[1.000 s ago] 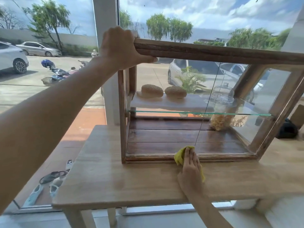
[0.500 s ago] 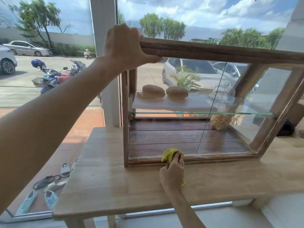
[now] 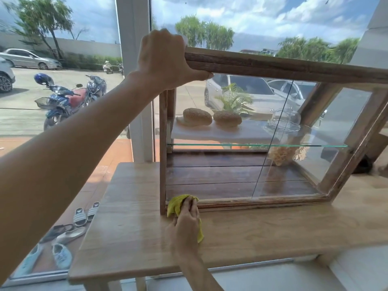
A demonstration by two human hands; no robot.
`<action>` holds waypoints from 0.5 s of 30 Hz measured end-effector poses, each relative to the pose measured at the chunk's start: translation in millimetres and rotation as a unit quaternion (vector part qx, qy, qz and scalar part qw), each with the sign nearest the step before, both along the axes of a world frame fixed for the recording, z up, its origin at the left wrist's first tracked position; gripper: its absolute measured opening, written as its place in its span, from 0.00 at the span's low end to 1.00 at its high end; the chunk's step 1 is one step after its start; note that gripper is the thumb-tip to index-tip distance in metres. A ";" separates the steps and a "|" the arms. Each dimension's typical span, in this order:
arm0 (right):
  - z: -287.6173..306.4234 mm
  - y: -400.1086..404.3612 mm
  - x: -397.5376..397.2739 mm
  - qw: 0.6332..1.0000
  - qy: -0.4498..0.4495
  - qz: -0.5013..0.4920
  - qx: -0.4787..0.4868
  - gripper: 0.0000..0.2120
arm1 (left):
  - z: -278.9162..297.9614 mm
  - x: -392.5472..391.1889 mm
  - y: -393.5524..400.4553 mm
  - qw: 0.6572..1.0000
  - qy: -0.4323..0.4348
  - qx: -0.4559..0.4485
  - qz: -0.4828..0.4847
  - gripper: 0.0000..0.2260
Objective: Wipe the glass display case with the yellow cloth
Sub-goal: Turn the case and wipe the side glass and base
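A wood-framed glass display case (image 3: 273,66) stands on a light wooden table (image 3: 134,238) against a big window. My left hand (image 3: 165,59) grips the case's top left corner, thumb under the top rail. My right hand (image 3: 185,223) holds the bunched yellow cloth (image 3: 175,204) pressed against the bottom rail at the case's lower left front corner. Part of the cloth hangs out below my palm. Inside, two seeded buns (image 3: 197,116) rest on a white board above a glass shelf (image 3: 252,145).
A glass dome (image 3: 286,120) and a dried bunch (image 3: 281,156) sit at the case's right. A dark object (image 3: 363,164) lies on the table beyond the case. Shoes (image 3: 63,257) lie outside below the window, with motorbikes (image 3: 65,101) and cars parked farther out.
My right hand has slid the yellow cloth leftward along the bottom rail, from near the middle to the lower left corner. My left hand keeps its grip on the top corner.
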State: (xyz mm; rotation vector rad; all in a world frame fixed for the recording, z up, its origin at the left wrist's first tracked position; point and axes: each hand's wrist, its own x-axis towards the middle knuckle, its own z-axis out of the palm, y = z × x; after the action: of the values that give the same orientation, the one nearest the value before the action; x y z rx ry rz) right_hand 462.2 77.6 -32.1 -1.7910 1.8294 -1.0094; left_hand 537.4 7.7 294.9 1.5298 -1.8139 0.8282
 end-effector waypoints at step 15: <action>-2.6 17.4 14.3 0.987 -0.038 0.153 -0.016 0.29 | -0.2 -0.9 5.4 1.000 0.003 0.008 -0.009 0.36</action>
State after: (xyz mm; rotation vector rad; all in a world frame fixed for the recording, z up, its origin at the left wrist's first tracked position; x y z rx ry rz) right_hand 476.5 95.0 -34.7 -1.9487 1.4421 -0.9770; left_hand 536.5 13.1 294.7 1.5222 -1.8312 0.8030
